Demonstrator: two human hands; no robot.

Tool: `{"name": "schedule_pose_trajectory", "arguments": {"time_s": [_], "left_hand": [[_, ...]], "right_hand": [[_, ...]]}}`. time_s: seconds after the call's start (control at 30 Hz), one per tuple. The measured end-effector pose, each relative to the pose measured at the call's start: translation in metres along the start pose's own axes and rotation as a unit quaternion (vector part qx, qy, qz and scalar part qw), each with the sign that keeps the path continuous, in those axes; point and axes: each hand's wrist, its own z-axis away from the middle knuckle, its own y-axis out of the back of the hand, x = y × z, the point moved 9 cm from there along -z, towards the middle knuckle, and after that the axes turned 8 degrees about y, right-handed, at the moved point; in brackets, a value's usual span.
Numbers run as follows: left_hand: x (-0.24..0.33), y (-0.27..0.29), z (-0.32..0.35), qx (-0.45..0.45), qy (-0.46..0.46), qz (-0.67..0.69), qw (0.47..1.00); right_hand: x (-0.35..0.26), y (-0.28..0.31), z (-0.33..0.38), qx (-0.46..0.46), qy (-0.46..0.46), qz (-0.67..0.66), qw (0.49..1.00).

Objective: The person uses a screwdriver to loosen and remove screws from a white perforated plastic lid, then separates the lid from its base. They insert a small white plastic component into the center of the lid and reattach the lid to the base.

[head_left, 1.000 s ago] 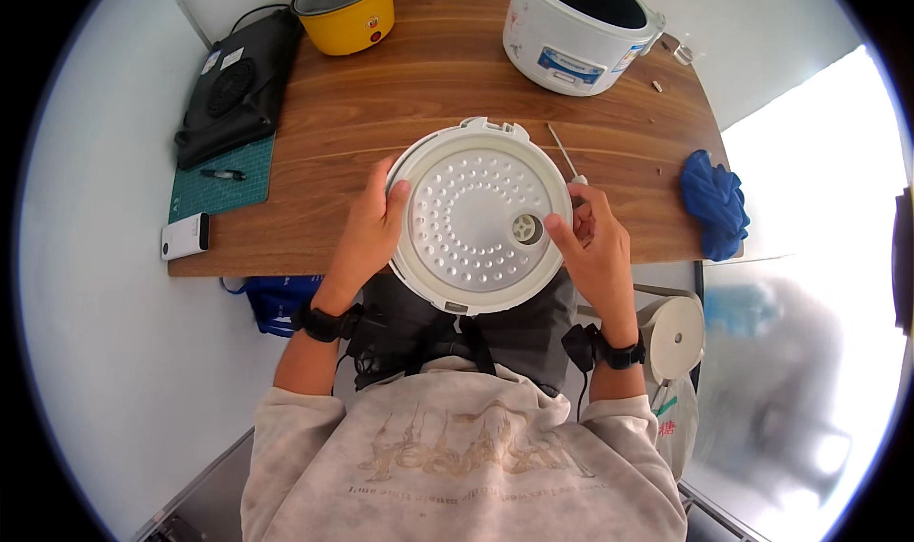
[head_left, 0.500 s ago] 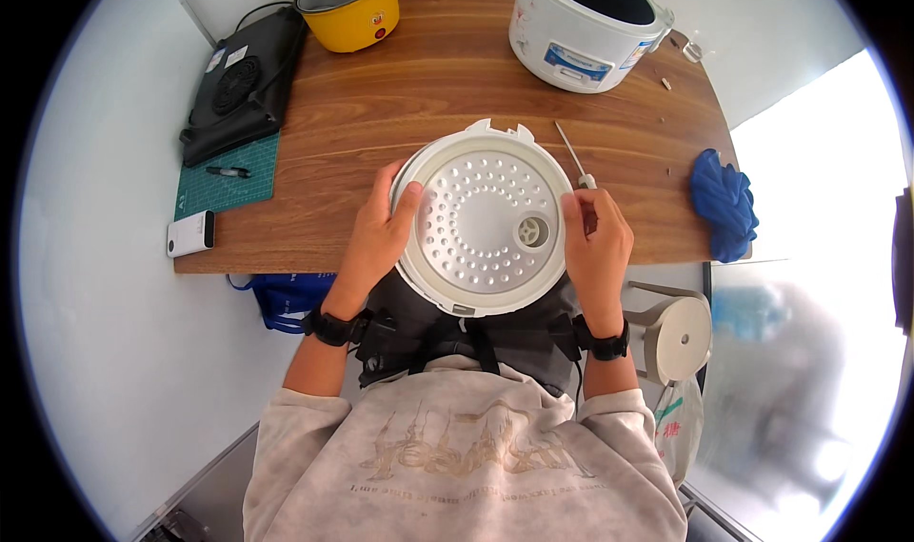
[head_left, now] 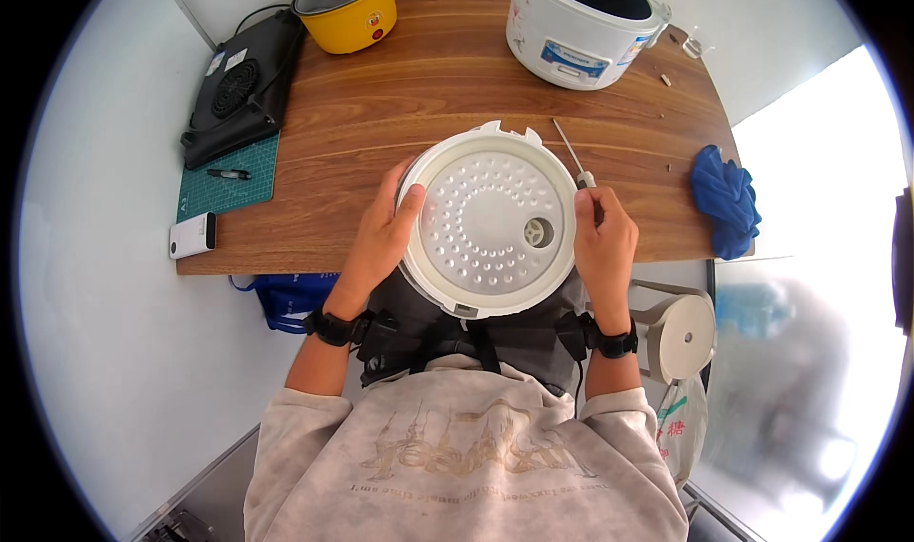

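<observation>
left hand [head_left: 381, 242] clamps lid [head_left: 490, 220] | right hand [head_left: 602, 242] grips lid, screwdriver [head_left: 574, 161] | risk: crowded grip, screwdriver may drop

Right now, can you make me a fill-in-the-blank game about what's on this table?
1. Both hands hold a round white ____ with many small holes.
2. The right hand also grips a thin ____ against the rim.
3. The small cooking pot at the table's far left corner is ____.
4. The crumpled cloth on the table's right edge is ____.

Missing words: lid; screwdriver; yellow; blue
</observation>
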Motion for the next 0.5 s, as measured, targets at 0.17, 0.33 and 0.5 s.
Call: {"name": "schedule_pose_trajectory", "arguments": {"time_s": [0.17, 0.33, 0.5], "left_hand": [[0.0011, -0.0020, 0.0017, -0.028, -0.011, 0.009, 1.000], [0.0007, -0.0069, 0.0043, -0.080, 0.038, 0.079, 0.993], [0.0019, -0.0067, 0.0036, -0.082, 0.033, 0.086, 0.992]], "right_hand": [[-0.0031, -0.0007, -0.0001, -0.023, -0.009, -0.002, 1.000], [-0.0044, -0.0038, 0.0003, -0.027, 0.012, 0.013, 0.999], [-0.0012, -0.0034, 0.0004, -0.020, 0.003, 0.003, 1.000]]}}
